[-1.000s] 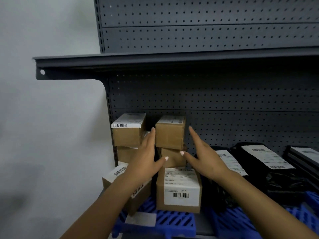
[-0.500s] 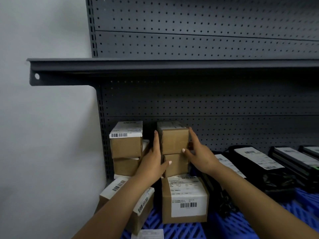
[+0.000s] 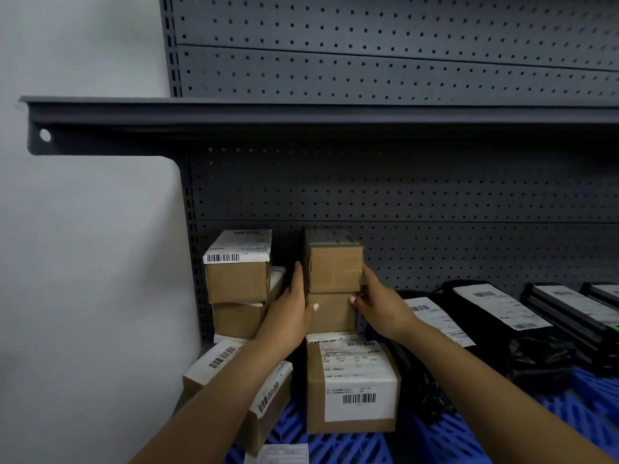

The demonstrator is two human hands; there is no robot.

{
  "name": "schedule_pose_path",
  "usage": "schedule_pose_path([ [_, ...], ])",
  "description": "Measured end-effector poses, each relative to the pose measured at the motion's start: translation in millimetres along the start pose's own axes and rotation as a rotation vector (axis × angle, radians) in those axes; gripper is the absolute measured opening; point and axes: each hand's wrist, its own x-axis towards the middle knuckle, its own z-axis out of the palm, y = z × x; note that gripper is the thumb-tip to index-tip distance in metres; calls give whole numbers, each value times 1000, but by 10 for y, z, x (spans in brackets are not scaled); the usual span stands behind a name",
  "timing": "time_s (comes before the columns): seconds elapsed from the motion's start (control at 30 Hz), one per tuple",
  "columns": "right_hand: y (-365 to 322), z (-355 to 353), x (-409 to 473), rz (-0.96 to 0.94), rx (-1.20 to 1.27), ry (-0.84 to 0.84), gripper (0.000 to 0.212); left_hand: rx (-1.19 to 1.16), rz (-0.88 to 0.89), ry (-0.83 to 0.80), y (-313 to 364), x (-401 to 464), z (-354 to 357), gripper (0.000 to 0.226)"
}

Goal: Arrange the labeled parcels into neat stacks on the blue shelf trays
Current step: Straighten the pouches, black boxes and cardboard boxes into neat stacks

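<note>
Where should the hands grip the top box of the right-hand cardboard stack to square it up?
Probably on its two bare side faces, one from each side. The top box stands upright on a middle box, its label on top, with open gaps left and right. The left hand and right hand already flank the stack there.

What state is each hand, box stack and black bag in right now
Left hand: flat against middle stack's left side.
Right hand: on its right side.
Middle stack: upright, two small boxes on a big one.
Left stack: unevenly stacked.
Black bags: lying flat, labels up.
</note>
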Motion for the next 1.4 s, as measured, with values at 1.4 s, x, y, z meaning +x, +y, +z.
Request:
schedule_pose_path([
  [1.4, 293, 164, -161, 82, -2, -211, 86, -250, -331, -245, -106, -16, 234, 110],
])
